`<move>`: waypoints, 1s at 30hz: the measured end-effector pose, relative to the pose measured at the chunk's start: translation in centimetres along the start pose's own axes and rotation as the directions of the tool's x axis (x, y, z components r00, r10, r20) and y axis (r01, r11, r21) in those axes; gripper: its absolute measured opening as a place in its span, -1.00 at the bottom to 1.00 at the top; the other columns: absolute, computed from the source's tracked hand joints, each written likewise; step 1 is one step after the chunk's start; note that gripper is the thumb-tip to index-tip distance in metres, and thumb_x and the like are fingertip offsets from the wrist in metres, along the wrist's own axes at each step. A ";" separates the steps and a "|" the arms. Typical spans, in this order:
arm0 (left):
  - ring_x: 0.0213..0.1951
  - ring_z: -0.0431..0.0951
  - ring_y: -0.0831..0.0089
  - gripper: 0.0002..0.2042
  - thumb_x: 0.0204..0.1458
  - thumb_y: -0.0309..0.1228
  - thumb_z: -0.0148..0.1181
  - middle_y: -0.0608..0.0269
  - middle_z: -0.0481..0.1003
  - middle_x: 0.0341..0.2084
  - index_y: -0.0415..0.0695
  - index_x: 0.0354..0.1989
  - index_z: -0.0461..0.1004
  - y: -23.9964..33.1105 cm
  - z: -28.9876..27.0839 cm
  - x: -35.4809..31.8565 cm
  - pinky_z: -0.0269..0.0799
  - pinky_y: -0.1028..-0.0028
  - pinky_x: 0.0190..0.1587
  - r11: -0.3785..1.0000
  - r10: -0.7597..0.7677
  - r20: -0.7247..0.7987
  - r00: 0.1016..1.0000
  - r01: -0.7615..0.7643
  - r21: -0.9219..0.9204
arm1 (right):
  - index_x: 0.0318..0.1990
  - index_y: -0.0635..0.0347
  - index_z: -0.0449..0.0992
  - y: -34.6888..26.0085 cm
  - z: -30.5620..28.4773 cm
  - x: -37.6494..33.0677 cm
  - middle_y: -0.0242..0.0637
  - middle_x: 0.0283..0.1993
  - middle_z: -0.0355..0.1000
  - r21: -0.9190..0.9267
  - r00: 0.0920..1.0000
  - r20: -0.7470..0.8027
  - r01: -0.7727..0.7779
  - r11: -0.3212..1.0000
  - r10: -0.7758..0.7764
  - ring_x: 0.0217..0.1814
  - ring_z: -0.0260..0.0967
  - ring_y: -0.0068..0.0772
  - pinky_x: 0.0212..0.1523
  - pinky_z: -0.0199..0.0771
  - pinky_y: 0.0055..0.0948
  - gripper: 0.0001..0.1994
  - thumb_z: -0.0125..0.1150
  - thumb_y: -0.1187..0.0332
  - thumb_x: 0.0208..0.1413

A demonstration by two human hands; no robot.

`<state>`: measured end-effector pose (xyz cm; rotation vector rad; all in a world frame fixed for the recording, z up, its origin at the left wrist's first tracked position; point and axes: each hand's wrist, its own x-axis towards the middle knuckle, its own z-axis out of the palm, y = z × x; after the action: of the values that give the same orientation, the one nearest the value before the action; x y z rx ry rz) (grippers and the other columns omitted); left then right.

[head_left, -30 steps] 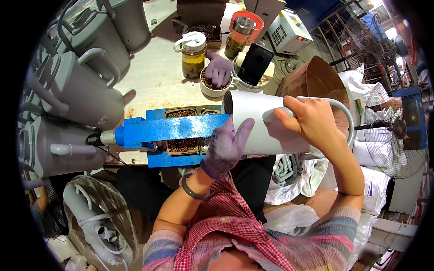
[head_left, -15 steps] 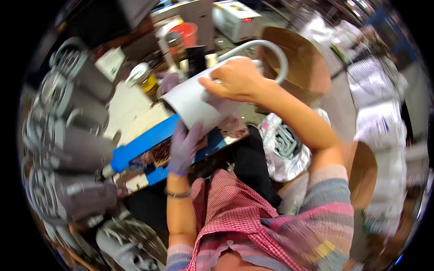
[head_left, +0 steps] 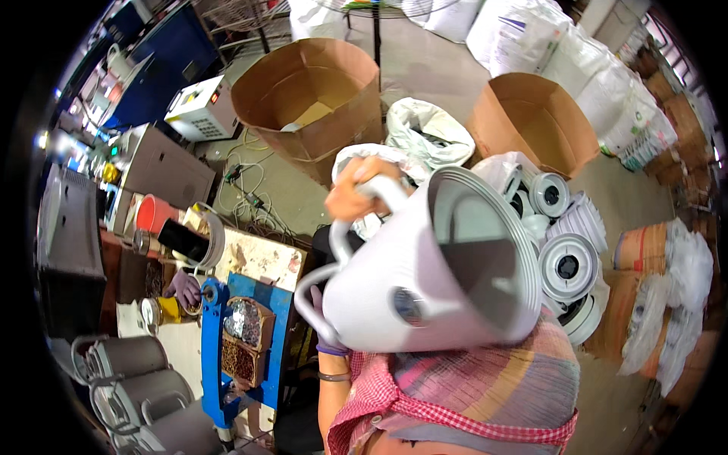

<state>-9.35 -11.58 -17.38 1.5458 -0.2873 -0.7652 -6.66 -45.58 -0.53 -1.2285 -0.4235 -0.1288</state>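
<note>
one head-worn fisheye view looks steeply down, close over the white housing (head_left: 432, 280).

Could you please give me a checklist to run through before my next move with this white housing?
1. Right hand closed around the handle of the white housing: ok.
2. Gloved left hand supporting the housing underneath: grip mostly hidden, cannot tell.
3. Housing's open end empty inside: ok.
4. Housing lifted clear of the blue fixture: ok.
5. Co-worker's gloved hand apart from the housing: ok.
</note>
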 end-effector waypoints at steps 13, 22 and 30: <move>-0.02 0.54 0.29 -0.63 0.12 -0.50 0.10 0.10 0.52 -0.03 -0.26 0.12 0.40 0.2 -3.3 -3.3 0.45 0.35 0.03 0.989 0.050 -0.175 0.983 -0.025 0.145 | 0.13 0.06 0.48 -17.2 8.6 -38.7 -0.12 0.26 0.34 -0.511 0.221 -0.830 -0.671 -0.538 0.512 0.37 0.20 -0.06 0.30 0.28 -0.19 -0.08 0.65 0.05 -0.61; -0.06 0.55 0.32 -0.67 0.11 -0.47 0.12 0.13 0.54 -0.08 -0.26 0.07 0.43 2.3 -5.8 -4.9 0.46 0.37 0.00 0.973 0.169 -0.241 0.956 -0.123 0.194 | -0.13 0.16 0.63 -14.5 4.6 -37.6 -0.05 -0.06 0.52 -0.496 0.485 -0.860 -0.722 -0.482 0.158 0.04 0.45 0.04 0.06 0.42 -0.11 -0.49 0.38 0.05 -0.28; -0.10 0.57 0.35 -0.69 0.11 -0.44 0.14 0.16 0.55 -0.12 -0.26 0.03 0.45 2.5 -7.9 -12.2 0.47 0.39 -0.04 0.971 0.214 -0.418 0.883 -0.146 0.189 | 0.00 0.35 0.54 -11.3 1.3 -20.2 -0.32 -0.18 0.52 -0.433 0.672 -0.735 -0.565 0.702 0.088 -0.14 0.39 -0.55 -0.08 0.44 -0.45 -0.43 0.30 -0.07 0.13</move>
<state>-12.90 1.56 -11.79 1.7597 -0.1544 -0.2382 -29.10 -50.82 2.10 -1.8070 0.5765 -0.3954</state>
